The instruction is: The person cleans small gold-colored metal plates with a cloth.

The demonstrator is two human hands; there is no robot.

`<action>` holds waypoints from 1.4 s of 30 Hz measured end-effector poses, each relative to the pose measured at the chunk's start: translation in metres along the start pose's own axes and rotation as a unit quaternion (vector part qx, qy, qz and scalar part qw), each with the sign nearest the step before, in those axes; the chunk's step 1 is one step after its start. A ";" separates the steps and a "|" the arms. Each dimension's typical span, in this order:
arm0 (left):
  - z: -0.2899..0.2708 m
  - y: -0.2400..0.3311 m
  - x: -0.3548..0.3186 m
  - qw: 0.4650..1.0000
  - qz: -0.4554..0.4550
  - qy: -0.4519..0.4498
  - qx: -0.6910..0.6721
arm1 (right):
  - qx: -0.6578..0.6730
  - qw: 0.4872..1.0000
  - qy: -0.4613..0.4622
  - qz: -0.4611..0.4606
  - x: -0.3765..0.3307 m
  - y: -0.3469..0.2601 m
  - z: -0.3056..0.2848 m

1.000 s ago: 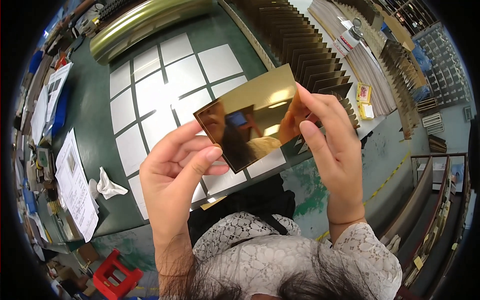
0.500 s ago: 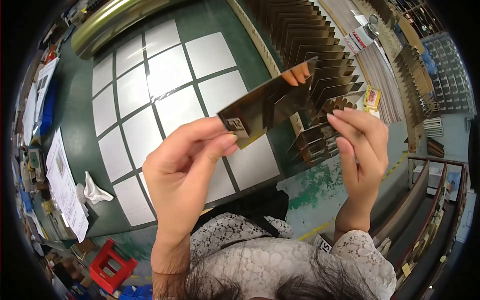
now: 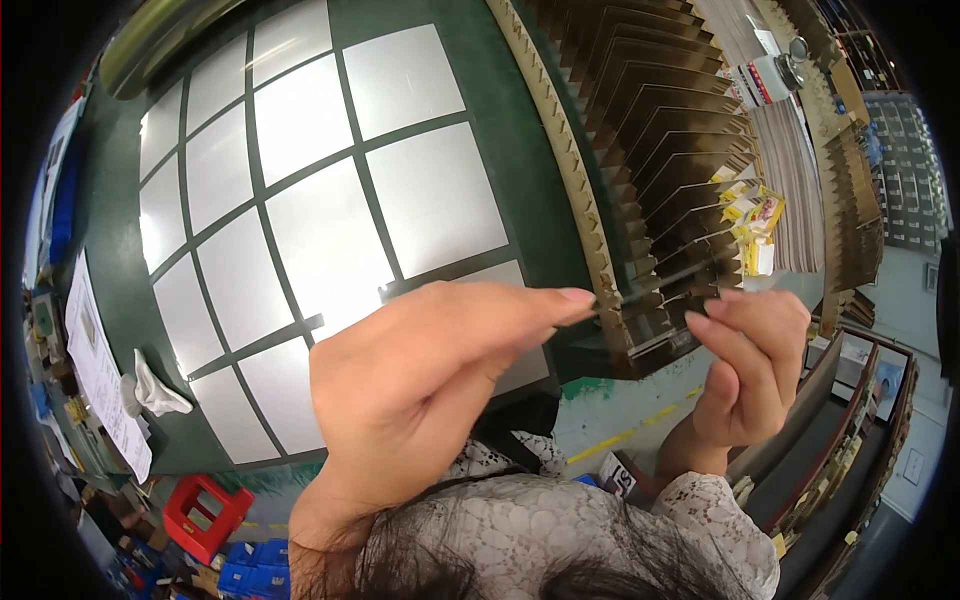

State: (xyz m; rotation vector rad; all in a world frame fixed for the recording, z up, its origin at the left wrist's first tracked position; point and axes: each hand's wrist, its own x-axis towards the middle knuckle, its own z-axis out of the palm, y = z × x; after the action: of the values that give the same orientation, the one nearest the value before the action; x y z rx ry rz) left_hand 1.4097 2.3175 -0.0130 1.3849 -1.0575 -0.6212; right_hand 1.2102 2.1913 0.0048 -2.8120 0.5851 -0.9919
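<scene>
Above the near end of the rack (image 3: 560, 135), the plate (image 3: 668, 286) is pinched edge-on by the left hand (image 3: 415, 365); the right hand (image 3: 755, 365), empty, is held half-curled nearby. Smudging is best avoided.

green tabletop (image 3: 522, 150) under silvery rectangular sheets (image 3: 430, 200), printed papers (image 3: 103, 370), white cloth (image 3: 160, 390)

Bold characters stand on the black-and-white sign (image 3: 617, 475), while print on the paper sheet (image 3: 104, 370) and white bottle (image 3: 762, 82) is illegible.
</scene>
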 end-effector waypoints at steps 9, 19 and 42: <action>0.028 -0.018 -0.001 0.997 0.005 -0.035 -0.062 | 0.008 0.998 0.000 -0.068 -0.010 0.014 -0.004; 0.037 -0.026 -0.002 0.998 0.021 -0.043 -0.046 | 0.007 0.997 0.019 -0.079 -0.016 0.020 0.001; 0.023 0.014 0.019 0.980 0.073 -0.032 0.184 | -0.022 0.974 0.172 0.144 -0.007 0.030 0.005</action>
State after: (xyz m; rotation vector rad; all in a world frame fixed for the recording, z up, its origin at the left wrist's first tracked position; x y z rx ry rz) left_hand 1.3950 2.2918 0.0021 1.5933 -1.3627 -0.3740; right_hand 1.1991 2.1666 -0.0098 -2.5003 1.0279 -1.4210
